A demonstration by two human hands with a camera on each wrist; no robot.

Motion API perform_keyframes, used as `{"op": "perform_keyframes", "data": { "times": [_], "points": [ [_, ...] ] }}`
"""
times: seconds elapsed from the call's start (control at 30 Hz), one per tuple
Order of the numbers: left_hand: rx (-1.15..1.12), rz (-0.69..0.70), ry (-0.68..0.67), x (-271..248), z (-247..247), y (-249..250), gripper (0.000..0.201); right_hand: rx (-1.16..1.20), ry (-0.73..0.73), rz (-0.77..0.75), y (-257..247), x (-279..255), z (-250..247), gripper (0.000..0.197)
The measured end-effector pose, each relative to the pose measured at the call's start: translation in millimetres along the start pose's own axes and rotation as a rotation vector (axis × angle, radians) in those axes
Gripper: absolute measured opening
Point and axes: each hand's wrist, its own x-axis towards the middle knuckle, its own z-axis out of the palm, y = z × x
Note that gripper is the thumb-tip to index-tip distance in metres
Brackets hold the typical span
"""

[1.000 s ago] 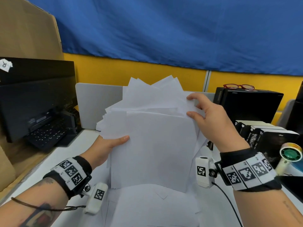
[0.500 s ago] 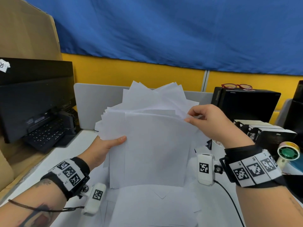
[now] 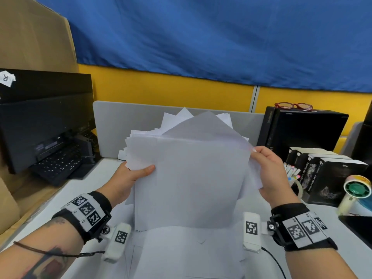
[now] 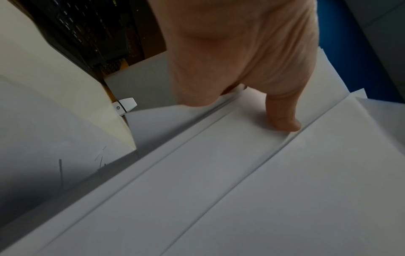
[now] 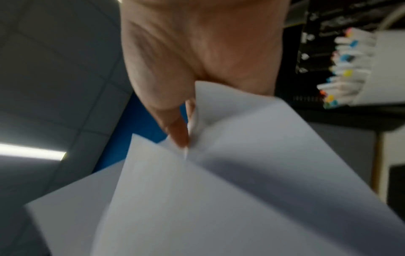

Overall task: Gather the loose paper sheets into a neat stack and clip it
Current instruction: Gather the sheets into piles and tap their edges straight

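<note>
An uneven bundle of white paper sheets point(image 3: 189, 178) stands nearly upright above the desk, its top corners fanned out at different angles. My left hand point(image 3: 130, 176) grips its left edge, thumb point(image 4: 282, 119) lying across the front sheet point(image 4: 219, 190). My right hand point(image 3: 267, 170) pinches the right edge near the top; in the right wrist view its fingers point(image 5: 177, 131) squeeze a crumpled paper corner point(image 5: 219, 155). More white sheets point(image 3: 189, 252) lie flat on the desk below the bundle. No clip is visible.
A black keyboard point(image 3: 58, 164) and a monitor point(image 3: 44, 121) sit left. A grey divider point(image 3: 124, 125) stands behind. Right: a black box point(image 3: 302, 129) with red glasses point(image 3: 293, 106), dark boxes point(image 3: 330, 178), a marker cup point(image 3: 293, 176), and a tape roll point(image 3: 357, 188).
My right hand slid down from the bundle's top corner to its right edge and now pinches it. One sheet now tilts diagonally at the top. The left hand stayed put.
</note>
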Motion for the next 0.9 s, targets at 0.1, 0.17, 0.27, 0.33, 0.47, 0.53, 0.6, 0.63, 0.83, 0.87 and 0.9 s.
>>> {"op": "perform_keyframes", "data": {
  "times": [0.1, 0.17, 0.27, 0.33, 0.47, 0.53, 0.6, 0.63, 0.83, 0.87, 0.9],
  "points": [
    [0.003, -0.002, 0.010, -0.9, -0.7, 0.2, 0.111, -0.277, -0.184, -0.029, -7.6, 1.4, -7.8, 0.011],
    [0.000, 0.011, -0.004, -2.4, 2.3, 1.8, 0.108, -0.382, -0.256, -0.057, -6.7, 3.2, -10.9, 0.039],
    [0.004, 0.043, -0.019, -4.7, 8.1, 2.1, 0.104, -0.448, -0.276, -0.099, -1.0, 3.4, -5.3, 0.070],
    [-0.003, 0.052, 0.005, -6.3, 10.5, 0.2, 0.106, -0.375, -0.264, -0.150, 2.4, -1.8, 4.5, 0.029],
    [-0.014, 0.072, 0.081, -11.2, 15.3, -4.3, 0.120, -0.293, -0.131, -0.198, 17.2, -6.8, 17.7, 0.024],
    [0.038, 0.097, 0.088, -12.1, 16.0, -7.0, 0.119, -0.271, -0.078, -0.191, 24.2, -7.5, 22.6, 0.026],
    [0.135, 0.125, 0.112, -13.7, 18.8, -10.2, 0.112, -0.247, -0.015, -0.215, 26.7, -9.5, 28.1, 0.027],
    [0.178, 0.126, 0.138, -15.0, 21.0, -11.6, 0.107, -0.246, 0.016, -0.245, 26.4, -11.8, 31.0, 0.026],
    [0.061, 0.056, 0.193, -16.4, 30.9, -5.2, 0.056, -0.089, 0.170, -0.313, 29.3, -14.2, 37.9, 0.022],
    [0.051, 0.045, 0.184, -14.6, 28.6, -5.0, 0.057, -0.087, 0.156, -0.321, 29.8, -14.8, 36.7, 0.019],
    [0.052, 0.038, 0.175, -13.3, 26.5, -4.9, 0.057, -0.094, 0.112, -0.319, 29.7, -16.5, 34.5, 0.014]
  ]
}}
